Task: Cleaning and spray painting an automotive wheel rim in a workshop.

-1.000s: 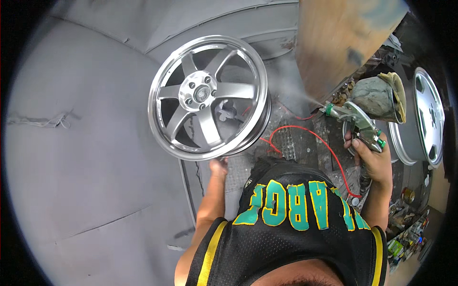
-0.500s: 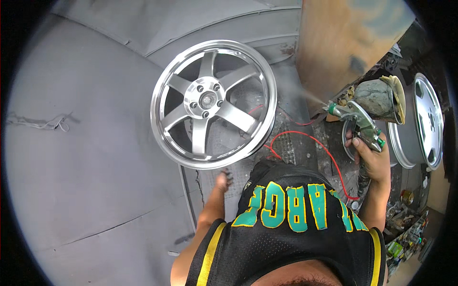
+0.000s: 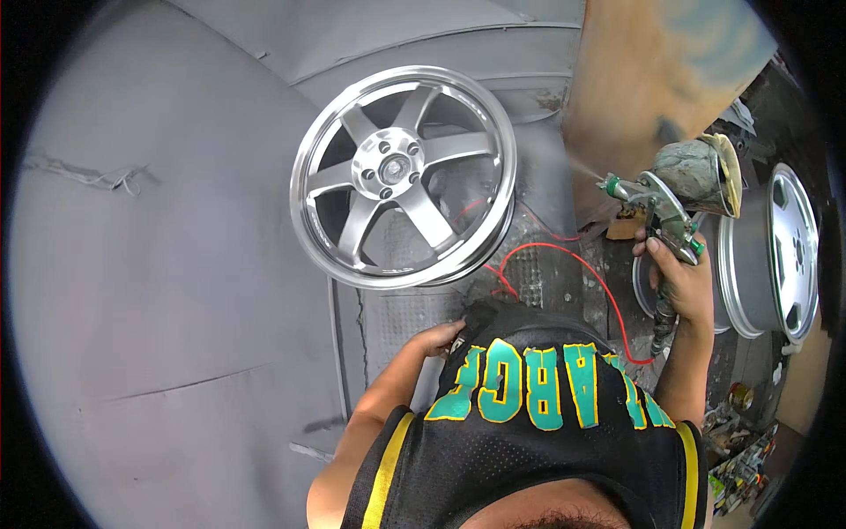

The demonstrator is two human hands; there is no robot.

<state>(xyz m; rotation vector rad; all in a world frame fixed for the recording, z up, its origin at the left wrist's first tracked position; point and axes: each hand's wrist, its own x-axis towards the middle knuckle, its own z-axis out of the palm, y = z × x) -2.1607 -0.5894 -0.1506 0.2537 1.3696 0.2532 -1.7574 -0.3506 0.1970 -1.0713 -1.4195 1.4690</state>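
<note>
My right hand [image 3: 686, 284] is closed around the grip of a silver spray gun [image 3: 663, 201] with green fittings. A paint-stained cup [image 3: 692, 172], with pale cloth or paper at its rim, sits on the gun. Faint mist leaves the nozzle toward the left. Left of the gun, face up, is a silver six-spoke alloy wheel [image 3: 395, 166], apart from both hands. My left hand [image 3: 438, 338] is below the wheel, against the dark cloth at my side. Its fingertips are partly hidden there, so their grip is unclear.
A red hose [image 3: 573, 253] curves across the floor below the gun. Other silver wheels [image 3: 793, 247] stand at the right. Behind the gun rises a brown, paint-marked panel [image 3: 648, 97]. Grey sheeting [image 3: 194, 264] covers the left side. Cluttered small items [image 3: 749, 458] lie at lower right.
The wheel's spokes have turned to a different angle. My left hand has moved from below the wheel's rim to my side. The mist at the nozzle looks thinner.
</note>
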